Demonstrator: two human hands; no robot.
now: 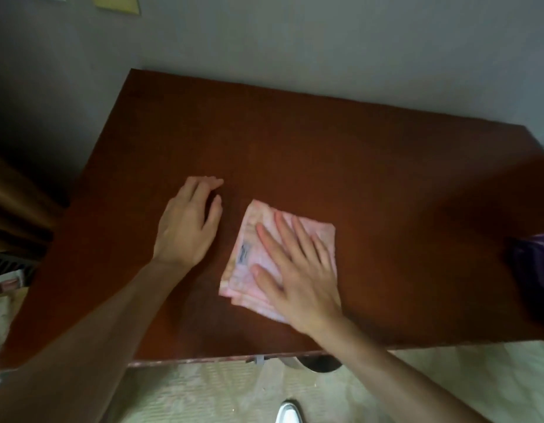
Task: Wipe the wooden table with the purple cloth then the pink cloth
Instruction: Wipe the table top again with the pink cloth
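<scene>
Your right hand [298, 270] flat, fingers spread, pressing folded pink cloth [264, 236]: soft, light, may bunch; keep palm centred. Left hand [188, 227] open, empty, on wooden table [325, 148].

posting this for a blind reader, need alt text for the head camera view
A person's right hand presses flat on a folded pink cloth on a dark wooden table. The left hand rests on the bare wood beside it; a purple cloth lies at the right edge.
</scene>
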